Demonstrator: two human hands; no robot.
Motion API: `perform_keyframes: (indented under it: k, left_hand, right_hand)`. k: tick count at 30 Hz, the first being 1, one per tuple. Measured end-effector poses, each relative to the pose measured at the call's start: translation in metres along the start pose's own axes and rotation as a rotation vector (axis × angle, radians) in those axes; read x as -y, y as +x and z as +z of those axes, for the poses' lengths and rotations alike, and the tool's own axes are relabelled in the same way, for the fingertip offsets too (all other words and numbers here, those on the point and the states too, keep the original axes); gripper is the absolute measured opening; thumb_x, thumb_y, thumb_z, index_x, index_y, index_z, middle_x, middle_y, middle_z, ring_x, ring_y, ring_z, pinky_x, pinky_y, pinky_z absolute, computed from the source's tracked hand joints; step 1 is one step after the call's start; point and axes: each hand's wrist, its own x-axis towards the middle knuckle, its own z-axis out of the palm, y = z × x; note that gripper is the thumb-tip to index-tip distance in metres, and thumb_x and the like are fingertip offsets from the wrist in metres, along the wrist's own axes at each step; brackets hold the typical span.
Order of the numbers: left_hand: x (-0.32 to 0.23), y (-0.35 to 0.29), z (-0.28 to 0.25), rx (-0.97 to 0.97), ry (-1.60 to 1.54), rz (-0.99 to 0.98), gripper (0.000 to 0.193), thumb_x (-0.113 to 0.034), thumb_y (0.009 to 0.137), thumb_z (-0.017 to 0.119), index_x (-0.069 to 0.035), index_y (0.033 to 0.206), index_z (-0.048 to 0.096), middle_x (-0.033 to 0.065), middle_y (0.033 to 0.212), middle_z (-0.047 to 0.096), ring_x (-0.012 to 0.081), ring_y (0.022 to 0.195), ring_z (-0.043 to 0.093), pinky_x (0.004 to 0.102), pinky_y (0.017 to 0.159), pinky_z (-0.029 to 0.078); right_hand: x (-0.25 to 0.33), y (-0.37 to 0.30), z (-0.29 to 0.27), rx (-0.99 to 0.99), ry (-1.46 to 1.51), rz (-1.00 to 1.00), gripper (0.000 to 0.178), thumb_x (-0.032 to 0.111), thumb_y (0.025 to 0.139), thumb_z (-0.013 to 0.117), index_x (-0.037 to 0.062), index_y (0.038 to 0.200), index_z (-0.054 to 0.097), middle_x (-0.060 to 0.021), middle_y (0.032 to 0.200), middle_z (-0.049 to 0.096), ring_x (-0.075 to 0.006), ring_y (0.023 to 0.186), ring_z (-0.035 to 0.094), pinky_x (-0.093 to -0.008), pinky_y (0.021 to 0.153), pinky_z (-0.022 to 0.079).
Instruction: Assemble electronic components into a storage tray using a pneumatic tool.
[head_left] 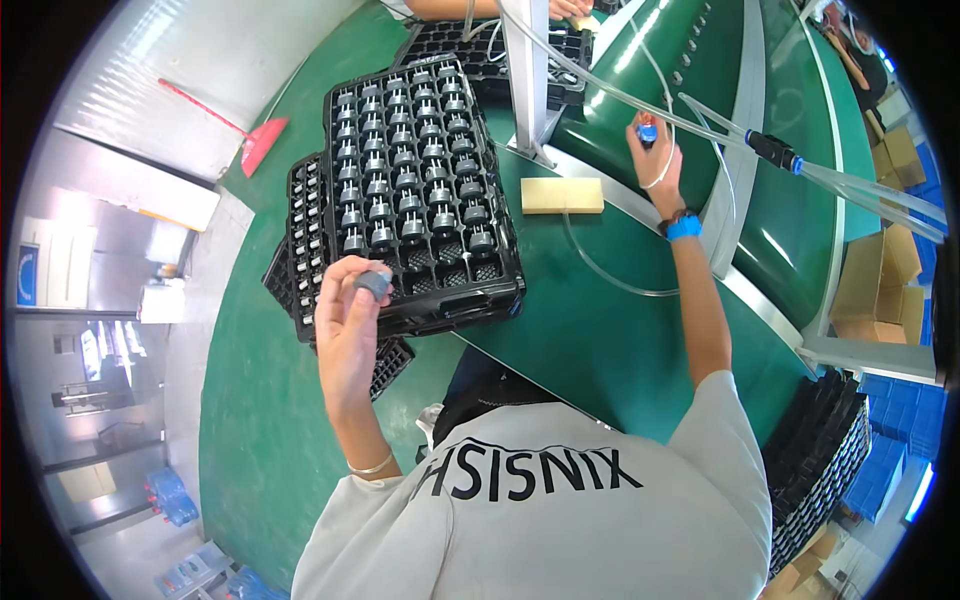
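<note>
From my end, the red broom lies at ten o'clock on the green floor. Right of it, the lower black tray juts out from under the larger one's nine o'clock side.

I have the left hand pinched on a dark grey plug. The plug sits out at the fingertips, with the thumb at its six o'clock and fingers wrapping from ten to twelve. I can't make out its pins.

Plug and fingertips are over the seven o'clock corner of the large black plug tray. Rows of two-pin plugs fill most of it; several bare, cross-hatched pockets show around five o'clock.

At the tray's three o'clock, just apart, I see a pale yellow foam block. Toward one o'clock in my view, the right hand reaches over the green conveyor belt, its fingers curled around a small blue piece, which lies between the fingertips; I can't tell how tightly. Well beyond the hand, at one o'clock, small parts stand in a row. At four o'clock from the hand hangs a black-and-blue tube connector.
</note>
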Motion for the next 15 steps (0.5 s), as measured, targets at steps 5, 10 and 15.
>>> perform_keyframes:
  k: [5, 10, 15]
  left_hand:
    - [0.007, -0.002, 0.022, 0.084, 0.031, -0.058, 0.028, -0.01, 0.083, 0.059, -0.001, 0.107, 0.048, 0.0089, 0.101, 0.057, 0.0167, 0.095, 0.055, 0.0286, 0.083, 0.042]
    - [0.015, 0.0, 0.044, 0.143, -0.003, -0.037, 0.024, 0.005, 0.077, 0.058, 0.0, 0.101, 0.052, 0.0094, 0.106, 0.053, 0.0151, 0.094, 0.055, 0.0273, 0.084, 0.044]
    - [0.032, 0.009, 0.068, 0.282, -0.085, 0.071, 0.024, 0.014, 0.073, 0.058, 0.006, 0.096, 0.056, 0.0091, 0.1, 0.048, 0.0173, 0.092, 0.056, 0.0271, 0.082, 0.047]
  right_hand:
    - [-0.03, 0.018, 0.002, -0.025, -0.125, 0.07, 0.027, 0.026, 0.081, 0.058, 0.0072, 0.099, 0.055, -0.0152, 0.092, 0.062, -0.0362, 0.081, 0.059, -0.0405, 0.066, 0.049]
    - [-0.004, 0.019, -0.015, -0.125, -0.248, -0.103, 0.028, 0.026, 0.081, 0.059, 0.0063, 0.1, 0.056, -0.0135, 0.095, 0.06, -0.0344, 0.083, 0.056, -0.0381, 0.074, 0.046]
    - [0.1, -0.031, -0.046, 0.353, 1.107, 0.507, 0.031, 0.028, 0.081, 0.058, 0.0072, 0.105, 0.053, -0.0071, 0.092, 0.058, -0.015, 0.085, 0.057, -0.028, 0.074, 0.045]
